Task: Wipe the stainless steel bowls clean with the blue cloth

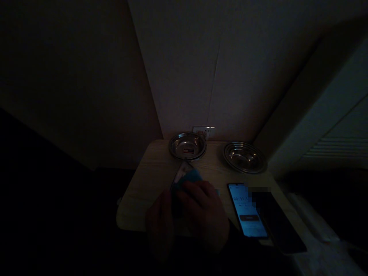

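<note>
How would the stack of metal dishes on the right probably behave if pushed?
The stack of dishes would probably slide rather than roll, since it sits flat on the table, openings up. Its shine suggests stiff, perhaps slippery metal. The dishes look nested, so they might shift or rattle.

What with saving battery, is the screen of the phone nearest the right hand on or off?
On: the phone screen glows blue, with digits showing toward its far end.

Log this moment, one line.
right hand: holding blue cloth; left hand: close by, grip unclear; metal bowls: beyond hands; lit smartphone: right of hands
</note>
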The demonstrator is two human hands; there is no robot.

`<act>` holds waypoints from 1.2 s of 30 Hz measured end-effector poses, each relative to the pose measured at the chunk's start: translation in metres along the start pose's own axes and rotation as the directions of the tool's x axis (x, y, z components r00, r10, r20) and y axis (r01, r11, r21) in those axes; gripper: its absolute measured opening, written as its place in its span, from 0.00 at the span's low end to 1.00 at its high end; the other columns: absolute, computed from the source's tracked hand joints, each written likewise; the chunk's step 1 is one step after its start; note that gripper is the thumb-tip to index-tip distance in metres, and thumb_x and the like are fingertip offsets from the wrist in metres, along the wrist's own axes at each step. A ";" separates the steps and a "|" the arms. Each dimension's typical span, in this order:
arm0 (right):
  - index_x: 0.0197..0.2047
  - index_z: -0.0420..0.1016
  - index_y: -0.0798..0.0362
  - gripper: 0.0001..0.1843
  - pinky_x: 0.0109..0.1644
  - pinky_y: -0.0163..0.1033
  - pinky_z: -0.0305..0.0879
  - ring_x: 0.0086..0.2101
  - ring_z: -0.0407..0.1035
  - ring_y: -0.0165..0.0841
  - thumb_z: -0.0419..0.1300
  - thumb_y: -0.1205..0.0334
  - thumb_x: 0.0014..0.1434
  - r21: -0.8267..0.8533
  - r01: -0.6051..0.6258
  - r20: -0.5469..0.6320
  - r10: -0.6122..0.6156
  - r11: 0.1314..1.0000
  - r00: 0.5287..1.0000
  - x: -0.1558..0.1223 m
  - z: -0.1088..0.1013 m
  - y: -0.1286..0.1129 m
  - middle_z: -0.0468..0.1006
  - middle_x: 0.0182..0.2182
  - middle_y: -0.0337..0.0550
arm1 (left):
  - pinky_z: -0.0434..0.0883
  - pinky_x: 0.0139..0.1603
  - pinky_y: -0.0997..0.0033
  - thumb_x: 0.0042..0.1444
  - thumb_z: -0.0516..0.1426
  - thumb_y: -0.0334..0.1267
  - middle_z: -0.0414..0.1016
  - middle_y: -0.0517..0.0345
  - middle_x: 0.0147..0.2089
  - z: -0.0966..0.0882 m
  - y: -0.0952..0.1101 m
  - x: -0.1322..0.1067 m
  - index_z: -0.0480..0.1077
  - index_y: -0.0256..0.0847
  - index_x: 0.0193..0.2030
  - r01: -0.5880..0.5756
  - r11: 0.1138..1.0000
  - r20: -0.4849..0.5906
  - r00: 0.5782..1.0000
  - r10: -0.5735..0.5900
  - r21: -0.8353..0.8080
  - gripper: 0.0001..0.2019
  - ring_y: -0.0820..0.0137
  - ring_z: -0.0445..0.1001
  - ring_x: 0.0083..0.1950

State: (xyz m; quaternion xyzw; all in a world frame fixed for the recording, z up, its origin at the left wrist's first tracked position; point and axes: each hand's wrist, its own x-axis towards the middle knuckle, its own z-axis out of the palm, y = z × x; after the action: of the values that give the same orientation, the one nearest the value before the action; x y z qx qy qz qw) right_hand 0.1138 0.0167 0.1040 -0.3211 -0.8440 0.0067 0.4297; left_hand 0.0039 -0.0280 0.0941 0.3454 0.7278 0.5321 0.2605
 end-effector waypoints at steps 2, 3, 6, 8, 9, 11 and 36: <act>0.43 0.74 0.54 0.11 0.37 0.43 0.65 0.38 0.64 0.38 0.52 0.64 0.61 -0.018 0.026 0.010 -0.026 0.999 1.000 0.001 -0.001 -0.001 0.77 0.40 0.46 | 0.68 0.27 0.73 0.54 0.47 0.54 0.76 0.53 0.26 -0.001 0.002 0.000 0.72 0.39 0.25 -0.019 1.000 0.021 1.000 0.019 0.020 0.22 0.68 0.72 0.27; 0.43 0.74 0.54 0.11 0.37 0.43 0.65 0.38 0.64 0.38 0.52 0.65 0.61 -0.035 0.019 0.014 -0.018 0.999 1.000 0.001 -0.002 -0.001 0.77 0.40 0.46 | 0.69 0.27 0.73 0.54 0.47 0.54 0.76 0.53 0.26 -0.001 0.003 0.000 0.72 0.39 0.25 -0.029 0.999 0.023 0.999 0.028 0.036 0.22 0.68 0.72 0.27; 0.44 0.74 0.54 0.12 0.38 0.43 0.65 0.39 0.63 0.38 0.51 0.65 0.61 -0.065 0.000 0.022 0.002 0.998 1.000 0.000 -0.003 -0.002 0.76 0.42 0.46 | 0.69 0.28 0.72 0.53 0.48 0.54 0.77 0.51 0.28 -0.001 0.004 -0.001 0.73 0.39 0.26 -0.047 0.997 0.004 0.999 0.046 0.061 0.22 0.67 0.73 0.29; 0.43 0.74 0.53 0.13 0.38 0.43 0.65 0.38 0.64 0.38 0.50 0.64 0.62 -0.057 0.032 0.028 -0.030 0.998 0.999 0.000 -0.004 -0.001 0.76 0.41 0.45 | 0.70 0.28 0.73 0.53 0.48 0.53 0.77 0.51 0.28 -0.001 0.003 -0.003 0.73 0.40 0.26 -0.056 0.997 0.018 0.998 0.055 0.044 0.21 0.67 0.74 0.29; 0.43 0.74 0.53 0.12 0.38 0.43 0.65 0.38 0.64 0.38 0.50 0.63 0.62 -0.061 0.039 0.028 -0.038 0.997 0.999 0.000 -0.004 -0.001 0.76 0.40 0.45 | 0.69 0.28 0.73 0.54 0.48 0.53 0.77 0.52 0.27 -0.001 0.002 -0.003 0.73 0.40 0.25 -0.060 0.997 0.020 0.998 0.059 0.039 0.21 0.67 0.74 0.28; 0.43 0.74 0.53 0.12 0.38 0.43 0.64 0.38 0.64 0.38 0.51 0.64 0.61 -0.088 0.014 0.034 -0.011 0.996 0.999 0.001 -0.005 -0.001 0.76 0.41 0.45 | 0.69 0.28 0.74 0.55 0.48 0.52 0.77 0.52 0.26 -0.001 0.000 -0.003 0.73 0.40 0.25 -0.058 0.997 0.006 0.998 0.058 0.044 0.21 0.68 0.73 0.28; 0.46 0.73 0.54 0.13 0.42 0.43 0.69 0.40 0.67 0.37 0.52 0.67 0.59 0.097 -0.106 -0.030 0.110 0.990 0.994 -0.007 0.001 0.016 0.74 0.41 0.49 | 0.70 0.31 0.71 0.53 0.48 0.54 0.78 0.51 0.30 -0.003 -0.002 0.001 0.73 0.39 0.29 0.051 0.998 -0.130 0.990 -0.046 0.034 0.21 0.65 0.74 0.33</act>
State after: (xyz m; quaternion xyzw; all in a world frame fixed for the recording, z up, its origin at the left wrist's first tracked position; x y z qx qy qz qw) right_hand 0.1249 0.0257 0.0933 -0.3456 -0.8164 0.0643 0.4581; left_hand 0.0005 -0.0299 0.0929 0.2971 0.7612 0.5331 0.2192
